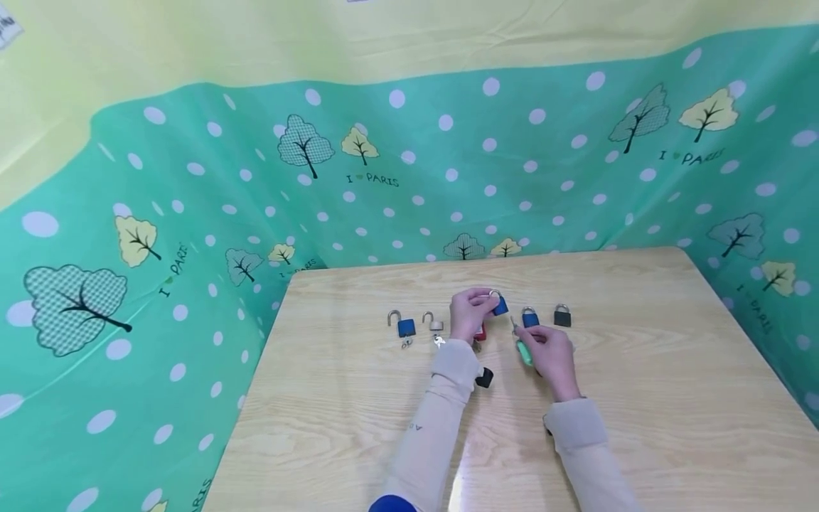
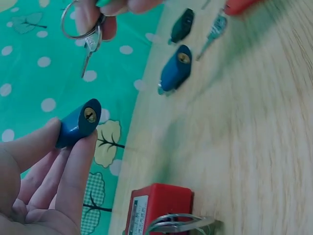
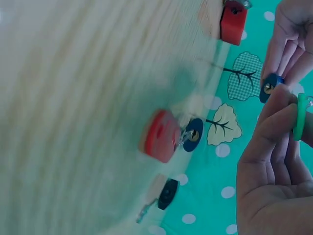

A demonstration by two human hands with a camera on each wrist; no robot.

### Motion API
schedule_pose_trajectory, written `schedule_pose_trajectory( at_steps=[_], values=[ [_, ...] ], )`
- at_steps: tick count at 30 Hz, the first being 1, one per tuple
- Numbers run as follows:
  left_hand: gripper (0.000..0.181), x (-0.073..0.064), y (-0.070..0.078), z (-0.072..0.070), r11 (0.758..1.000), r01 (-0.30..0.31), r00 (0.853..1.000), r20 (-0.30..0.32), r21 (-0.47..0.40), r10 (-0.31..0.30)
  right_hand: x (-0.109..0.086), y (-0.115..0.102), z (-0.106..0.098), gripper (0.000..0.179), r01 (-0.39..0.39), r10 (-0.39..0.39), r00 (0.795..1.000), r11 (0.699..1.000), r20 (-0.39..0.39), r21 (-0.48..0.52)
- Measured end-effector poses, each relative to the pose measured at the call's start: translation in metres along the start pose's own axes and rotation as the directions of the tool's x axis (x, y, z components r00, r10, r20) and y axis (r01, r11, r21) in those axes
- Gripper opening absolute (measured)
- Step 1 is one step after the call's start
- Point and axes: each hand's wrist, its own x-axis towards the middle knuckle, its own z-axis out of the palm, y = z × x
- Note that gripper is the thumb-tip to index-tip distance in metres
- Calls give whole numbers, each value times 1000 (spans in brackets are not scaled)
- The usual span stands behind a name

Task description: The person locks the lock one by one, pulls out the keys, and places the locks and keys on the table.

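Note:
My left hand pinches a blue padlock between thumb and fingers, held above the table. In the left wrist view the padlock's brass keyhole faces the right hand. A small metal key with a green tag is pinched in my right hand. The key hangs from a ring, its blade apart from the padlock in the left wrist view. Below the left hand a red padlock is partly hidden.
To the right stand another blue padlock and a black padlock. A red tag with a key lies by that blue one. An open blue padlock and a small open pale padlock lie left, keys beside them.

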Motion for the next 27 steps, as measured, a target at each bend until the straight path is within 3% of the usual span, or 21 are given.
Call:
schedule_pose_trajectory(
  at_steps=[5,8,11,16,22,27],
  values=[
    [22,-1,-2,1,984,-45,999,8,174,44,6,0,4,27,41,-39,999,993,19,-111],
    [25,-1,-3,3,947,-79,997,14,311,78,10,-1,7,24,62,-57,998,985,34,-161],
    [28,0,-4,4,916,-86,996,34,391,79,12,-1,9,22,66,-59,997,981,45,-183],
    [26,3,-8,6,905,-80,995,81,418,51,16,2,12,21,49,-39,998,975,52,-217],
    [24,9,-14,8,889,-67,995,93,453,28,20,6,16,21,24,9,993,962,118,-272],
    [23,13,-17,9,869,-82,993,110,488,32,21,5,18,21,16,24,992,952,127,-304]
  ],
)
